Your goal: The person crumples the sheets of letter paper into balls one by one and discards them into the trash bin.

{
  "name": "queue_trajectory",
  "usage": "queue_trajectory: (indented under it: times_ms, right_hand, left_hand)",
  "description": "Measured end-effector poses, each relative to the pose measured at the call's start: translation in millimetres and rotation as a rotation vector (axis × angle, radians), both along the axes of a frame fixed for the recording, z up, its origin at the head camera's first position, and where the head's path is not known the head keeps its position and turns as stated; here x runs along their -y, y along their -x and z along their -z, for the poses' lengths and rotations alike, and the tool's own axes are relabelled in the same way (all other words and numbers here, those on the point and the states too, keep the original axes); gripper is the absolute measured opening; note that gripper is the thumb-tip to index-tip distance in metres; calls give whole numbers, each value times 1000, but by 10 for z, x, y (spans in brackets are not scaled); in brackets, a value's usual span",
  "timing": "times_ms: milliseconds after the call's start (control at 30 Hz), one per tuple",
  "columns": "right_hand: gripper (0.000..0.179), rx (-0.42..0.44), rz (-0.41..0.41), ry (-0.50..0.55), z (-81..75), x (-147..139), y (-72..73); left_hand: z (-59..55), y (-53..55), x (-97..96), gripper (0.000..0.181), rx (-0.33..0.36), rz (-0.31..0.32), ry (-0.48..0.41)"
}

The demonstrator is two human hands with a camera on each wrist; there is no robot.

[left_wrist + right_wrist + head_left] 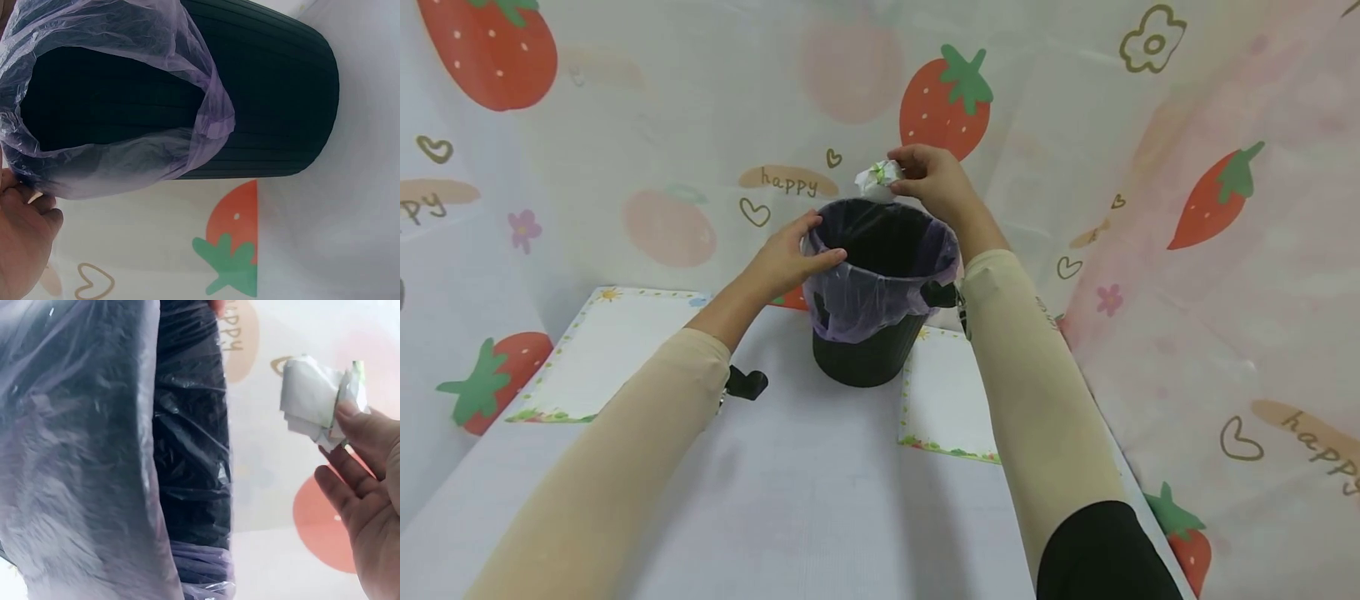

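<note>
A black trash can (859, 360) stands on the table, lined with a thin purple plastic bag (868, 304) folded down over its rim. At the can's left side, my left hand (786, 254) grips the bagged rim, thumb toward the front and fingers toward the back. Above the far edge of the opening, my right hand (942, 185) pinches a crumpled piece of white paper (877, 180) with green marks. The right wrist view shows this paper (309, 394) between thumb and fingers, apart from the bag. Dark inner walls show through the opening in the left wrist view.
White sheets with colourful borders lie on the table, one at the left (625, 342) and another sheet (951, 400) at the right, partly behind my right sleeve. A curtain (722, 100) printed with strawberries encloses the back and sides.
</note>
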State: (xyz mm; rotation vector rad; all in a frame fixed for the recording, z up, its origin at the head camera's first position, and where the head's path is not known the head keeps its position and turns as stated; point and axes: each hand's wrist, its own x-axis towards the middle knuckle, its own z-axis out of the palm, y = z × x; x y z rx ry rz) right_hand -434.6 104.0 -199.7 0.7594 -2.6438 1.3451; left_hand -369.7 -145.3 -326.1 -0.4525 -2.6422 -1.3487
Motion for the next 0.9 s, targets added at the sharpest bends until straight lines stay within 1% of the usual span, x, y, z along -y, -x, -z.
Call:
queue_trajectory:
  times_ms: [200, 333, 467, 533, 600, 733, 800, 900]
  right_hand:
    - [47, -1, 1, -32, 8, 21, -34]
    - [45, -50, -2, -64, 23, 22, -112]
    - [42, -122, -7, -52, 93, -17, -299]
    - [41, -155, -9, -33, 153, -55, -417]
    - [41, -185, -24, 8, 224, -88, -535]
    - [40, -198, -66, 127, 390, -135, -743]
    - [38, -195, -75, 181, 477, -145, -844]
    - [37, -192, -84, 242, 604, -172, -991]
  left_hand:
    - [-5, 0, 1, 99, 5, 2, -5]
    - [-3, 8, -2, 100, 11, -3, -6]
    - [23, 19, -19, 101, 10, 2, -8]
    - [34, 17, -30, 101, 10, 8, -6]
    - [35, 9, -31, 102, 11, 14, -4]
    - [8, -8, -6, 104, 24, 26, 3]
    - [-7, -10, 12, 105, 28, 23, 12]
    - [3, 3, 15, 107, 35, 13, 18]
